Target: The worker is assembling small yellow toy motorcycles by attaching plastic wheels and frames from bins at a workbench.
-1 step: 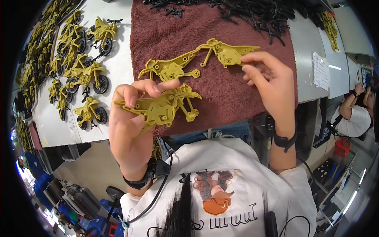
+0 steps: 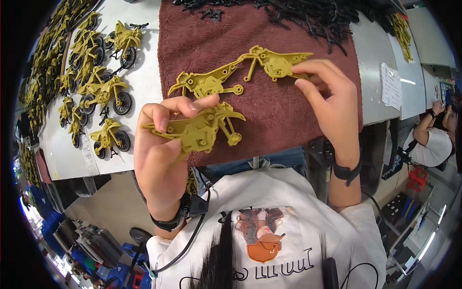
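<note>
My left hand (image 2: pixel 161 144) is closed round an olive-yellow toy motorcycle body half (image 2: pixel 199 135), held above the front of the towel with its hollow inner side showing. Fingers hide its rear end. Two similar body halves lie on the maroon towel (image 2: pixel 269 115). The nearer-left one (image 2: pixel 207 83) touches or nearly touches the far one (image 2: pixel 276 62). At the right end of that far half, my right hand (image 2: pixel 327 89) has thumb and forefinger closed on its edge, the other fingers curled.
Black small parts (image 2: pixel 308 21) are heaped along the towel's far edge. Assembled yellow toy motorcycles (image 2: pixel 103 91) with black wheels stand on the white table at left, beside a large pile of them. A paper sheet (image 2: pixel 391 86) lies at right. Another person (image 2: pixel 430 139) sits farther right.
The far body half has shifted slightly left and turned a little under my right fingers. The half in my left hand has tilted slightly.
</note>
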The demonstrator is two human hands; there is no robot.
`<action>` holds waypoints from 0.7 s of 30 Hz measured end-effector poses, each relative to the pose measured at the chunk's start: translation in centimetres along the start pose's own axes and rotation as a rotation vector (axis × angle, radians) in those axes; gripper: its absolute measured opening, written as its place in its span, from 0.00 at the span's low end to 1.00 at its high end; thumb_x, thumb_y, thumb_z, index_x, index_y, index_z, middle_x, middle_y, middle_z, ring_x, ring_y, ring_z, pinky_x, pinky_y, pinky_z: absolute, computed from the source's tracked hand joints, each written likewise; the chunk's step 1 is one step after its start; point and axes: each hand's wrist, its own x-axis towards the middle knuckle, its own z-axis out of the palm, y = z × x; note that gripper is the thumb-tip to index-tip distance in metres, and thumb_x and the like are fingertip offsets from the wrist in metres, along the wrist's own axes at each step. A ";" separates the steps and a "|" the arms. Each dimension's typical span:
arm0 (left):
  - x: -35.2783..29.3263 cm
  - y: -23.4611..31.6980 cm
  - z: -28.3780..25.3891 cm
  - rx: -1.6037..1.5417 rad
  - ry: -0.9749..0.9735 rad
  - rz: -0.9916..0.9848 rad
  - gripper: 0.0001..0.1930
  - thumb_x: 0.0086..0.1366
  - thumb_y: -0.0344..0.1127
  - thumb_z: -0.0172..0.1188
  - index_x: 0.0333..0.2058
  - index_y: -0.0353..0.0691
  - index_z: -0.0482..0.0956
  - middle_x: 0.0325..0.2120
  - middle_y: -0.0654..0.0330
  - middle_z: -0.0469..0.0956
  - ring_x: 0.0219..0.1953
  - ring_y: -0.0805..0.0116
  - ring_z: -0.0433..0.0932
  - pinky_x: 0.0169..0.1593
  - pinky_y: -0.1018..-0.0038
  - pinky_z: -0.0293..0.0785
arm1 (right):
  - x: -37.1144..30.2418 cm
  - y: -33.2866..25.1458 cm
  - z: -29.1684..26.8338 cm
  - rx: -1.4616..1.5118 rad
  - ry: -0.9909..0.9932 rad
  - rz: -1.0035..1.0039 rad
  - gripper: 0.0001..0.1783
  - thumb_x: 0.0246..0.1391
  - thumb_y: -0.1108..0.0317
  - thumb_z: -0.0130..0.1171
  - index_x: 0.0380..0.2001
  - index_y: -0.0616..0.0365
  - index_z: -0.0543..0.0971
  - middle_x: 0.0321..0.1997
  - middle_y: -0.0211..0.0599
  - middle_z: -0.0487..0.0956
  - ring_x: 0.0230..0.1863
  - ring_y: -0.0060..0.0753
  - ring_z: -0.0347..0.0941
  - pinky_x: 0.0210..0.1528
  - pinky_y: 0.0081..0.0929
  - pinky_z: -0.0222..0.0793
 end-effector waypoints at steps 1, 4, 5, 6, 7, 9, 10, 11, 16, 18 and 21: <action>0.0 -0.1 0.4 -0.003 -0.003 -0.002 0.10 0.55 0.23 0.42 0.36 0.40 0.57 0.42 0.49 0.67 0.60 0.40 0.65 0.61 0.55 0.62 | 0.2 -0.3 0.0 -0.333 -0.005 -0.182 0.11 0.51 0.76 0.60 0.40 0.63 0.79 0.39 0.39 0.78 0.33 0.25 0.76 0.33 0.23 0.73; 0.1 -1.3 1.5 0.118 -0.002 -0.022 0.13 0.56 0.13 0.38 0.36 0.40 0.57 0.44 0.49 0.68 0.60 0.44 0.66 0.63 0.56 0.60 | -0.7 -0.4 -0.5 -0.207 -0.048 -0.199 0.15 0.50 0.73 0.62 0.44 0.59 0.77 0.42 0.38 0.76 0.38 0.25 0.74 0.40 0.24 0.70; 0.0 -1.8 1.8 0.068 -0.019 -0.041 0.12 0.59 0.15 0.41 0.37 0.39 0.58 0.45 0.49 0.68 0.60 0.46 0.66 0.62 0.57 0.61 | -1.4 -1.0 -0.3 -0.010 -0.114 -0.160 0.16 0.51 0.73 0.62 0.45 0.59 0.77 0.42 0.38 0.76 0.38 0.26 0.73 0.41 0.23 0.70; -0.1 -2.3 2.2 0.044 -0.055 -0.062 0.12 0.60 0.15 0.43 0.39 0.38 0.59 0.45 0.49 0.68 0.60 0.48 0.66 0.62 0.59 0.62 | -2.1 -1.4 0.6 0.278 -0.227 -0.007 0.19 0.51 0.72 0.64 0.47 0.59 0.75 0.40 0.36 0.76 0.39 0.24 0.73 0.42 0.22 0.69; 0.1 -2.7 2.6 0.014 -0.101 -0.087 0.12 0.60 0.15 0.44 0.40 0.38 0.59 0.46 0.49 0.67 0.59 0.50 0.67 0.62 0.60 0.62 | -2.6 -0.9 1.1 0.332 -0.316 -0.015 0.19 0.51 0.74 0.63 0.48 0.61 0.74 0.39 0.33 0.77 0.38 0.20 0.73 0.40 0.20 0.70; 0.3 -2.5 3.0 0.157 -0.174 -0.108 0.16 0.61 0.16 0.46 0.47 0.35 0.60 0.48 0.50 0.67 0.55 0.61 0.69 0.60 0.66 0.63 | -3.0 -1.6 1.4 0.445 -0.328 0.131 0.18 0.51 0.77 0.61 0.47 0.62 0.74 0.36 0.31 0.78 0.35 0.17 0.73 0.37 0.17 0.70; 0.5 -2.2 3.0 0.375 -0.161 -0.003 0.17 0.60 0.17 0.46 0.48 0.34 0.61 0.49 0.48 0.67 0.57 0.58 0.68 0.60 0.63 0.64 | -2.7 -1.4 0.9 0.368 -0.305 0.122 0.17 0.52 0.78 0.60 0.46 0.63 0.74 0.34 0.31 0.78 0.33 0.15 0.73 0.36 0.15 0.69; 0.8 -1.9 2.7 0.590 -0.151 0.102 0.18 0.60 0.17 0.46 0.49 0.33 0.62 0.50 0.46 0.67 0.59 0.54 0.66 0.60 0.60 0.65 | -2.4 -1.0 0.0 0.291 -0.279 0.116 0.16 0.52 0.80 0.59 0.46 0.64 0.74 0.33 0.30 0.78 0.32 0.14 0.72 0.34 0.14 0.68; 2.1 -0.3 0.9 1.826 -0.302 0.155 0.28 0.58 0.34 0.60 0.59 0.46 0.68 0.63 0.57 0.60 0.66 0.49 0.53 0.66 0.59 0.52 | -2.0 0.0 -0.8 0.094 -0.135 0.166 0.09 0.48 0.78 0.62 0.34 0.63 0.75 0.27 0.33 0.77 0.28 0.16 0.72 0.30 0.17 0.67; 1.5 0.0 1.2 1.869 -0.300 0.144 0.28 0.58 0.34 0.60 0.59 0.47 0.68 0.63 0.57 0.60 0.66 0.50 0.53 0.66 0.58 0.53 | -1.9 0.1 0.4 -0.143 -0.078 -0.076 0.12 0.44 0.76 0.64 0.34 0.61 0.75 0.29 0.39 0.75 0.28 0.32 0.74 0.30 0.25 0.68; 1.7 2.4 1.8 1.820 -0.347 0.023 0.27 0.58 0.36 0.61 0.58 0.46 0.69 0.63 0.56 0.59 0.66 0.50 0.55 0.65 0.59 0.56 | -2.0 -0.3 1.4 -0.256 -0.052 -0.272 0.14 0.42 0.71 0.67 0.34 0.58 0.76 0.34 0.37 0.72 0.32 0.42 0.74 0.32 0.32 0.69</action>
